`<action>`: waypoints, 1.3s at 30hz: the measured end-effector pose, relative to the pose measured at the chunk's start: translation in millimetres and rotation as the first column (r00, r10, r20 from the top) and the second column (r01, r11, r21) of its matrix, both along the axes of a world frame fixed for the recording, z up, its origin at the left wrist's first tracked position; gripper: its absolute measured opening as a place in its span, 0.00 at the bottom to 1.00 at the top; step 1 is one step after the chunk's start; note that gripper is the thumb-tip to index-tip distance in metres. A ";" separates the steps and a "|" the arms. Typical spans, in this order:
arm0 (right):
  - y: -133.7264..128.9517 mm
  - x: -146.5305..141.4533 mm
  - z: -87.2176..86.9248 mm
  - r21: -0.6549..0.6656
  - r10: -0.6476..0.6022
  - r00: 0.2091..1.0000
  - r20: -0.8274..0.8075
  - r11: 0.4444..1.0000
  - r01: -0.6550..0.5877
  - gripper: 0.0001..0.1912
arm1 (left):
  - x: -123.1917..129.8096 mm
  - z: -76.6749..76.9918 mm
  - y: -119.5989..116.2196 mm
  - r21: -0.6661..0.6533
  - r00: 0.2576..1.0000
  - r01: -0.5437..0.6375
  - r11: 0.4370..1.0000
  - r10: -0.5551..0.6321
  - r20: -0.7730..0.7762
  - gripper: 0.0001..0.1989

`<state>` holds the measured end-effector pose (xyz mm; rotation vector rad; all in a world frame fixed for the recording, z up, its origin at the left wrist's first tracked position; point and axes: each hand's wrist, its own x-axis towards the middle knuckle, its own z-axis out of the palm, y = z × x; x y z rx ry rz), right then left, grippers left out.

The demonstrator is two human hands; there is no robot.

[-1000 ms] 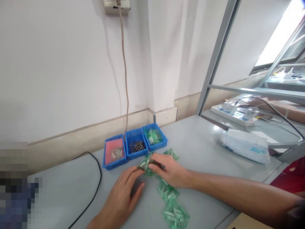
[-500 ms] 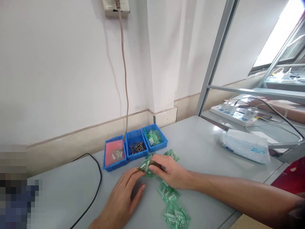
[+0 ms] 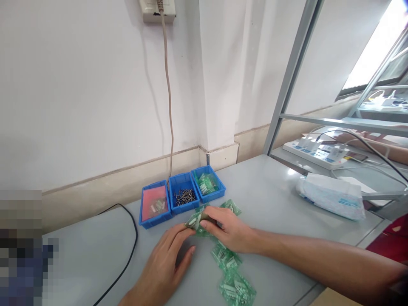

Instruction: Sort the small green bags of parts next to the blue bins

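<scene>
My right hand (image 3: 228, 227) is closed on a green plastic packet (image 3: 195, 221) with pale pieces inside, just in front of the blue bins. My left hand (image 3: 165, 259) rests on the table with thumb and fingers apart, its fingertips touching the packet's left edge. Another green packet (image 3: 231, 207) lies behind my right hand. Two more, one with metal pieces (image 3: 226, 257) and one with white pieces (image 3: 236, 289), lie in front of it. Behind stand a blue bin with a pink sheet (image 3: 146, 204), one with screws (image 3: 185, 196) and one with green packets (image 3: 207, 182).
A black cable (image 3: 135, 238) curves over the table's left part. A white soft package (image 3: 331, 197) lies at the right, by a metal frame (image 3: 288, 80) and a power strip (image 3: 314, 155). A person's arm (image 3: 376, 142) shows beyond the frame.
The view has shifted slightly, moving the scene a little to the right. Both hands hold nearly the same pose at the packet. The person's arm beyond the frame has changed position.
</scene>
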<state>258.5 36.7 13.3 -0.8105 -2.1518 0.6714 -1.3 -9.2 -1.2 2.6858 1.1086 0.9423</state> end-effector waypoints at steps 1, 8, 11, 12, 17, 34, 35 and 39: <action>-0.1 -0.1 -0.2 -0.001 -0.001 1.000 0.001 1.000 0.001 0.11 | -0.1 -0.1 -0.1 0.004 1.000 0.000 1.000 0.000 -0.001 0.17; -0.5 -0.4 0.5 0.004 -0.009 1.000 0.004 1.000 0.009 0.13 | -1.1 -1.2 -0.4 0.003 1.000 0.006 1.000 -0.006 -0.001 0.17; -0.7 -0.7 1.2 0.001 -0.009 1.000 0.008 1.000 0.009 0.13 | -0.8 -1.1 -0.2 -0.002 1.000 0.012 1.000 -0.012 -0.006 0.17; -0.8 -0.8 1.4 0.001 -0.009 1.000 0.007 1.000 0.009 0.13 | -0.7 -1.0 -0.1 -0.001 1.000 0.011 1.000 -0.011 -0.005 0.17; -1.6 -0.9 2.1 -0.003 -0.010 1.000 0.005 1.000 0.010 0.13 | 0.2 0.5 -0.1 0.013 1.000 0.004 1.000 -0.004 0.001 0.17; 0.1 -0.9 2.0 0.013 -0.007 1.000 0.019 1.000 0.006 0.15 | 0.3 1.6 -0.7 -0.015 1.000 0.006 1.000 -0.006 -0.007 0.17; 0.4 -0.9 1.9 0.013 -0.004 1.000 0.018 1.000 0.004 0.14 | 0.6 2.0 -0.6 -0.018 1.000 0.006 1.000 -0.006 -0.006 0.17; 0.9 -0.8 1.3 0.005 -0.004 1.000 0.022 1.000 0.004 0.13 | 1.0 2.7 -0.5 -0.015 1.000 0.003 1.000 -0.003 -0.001 0.17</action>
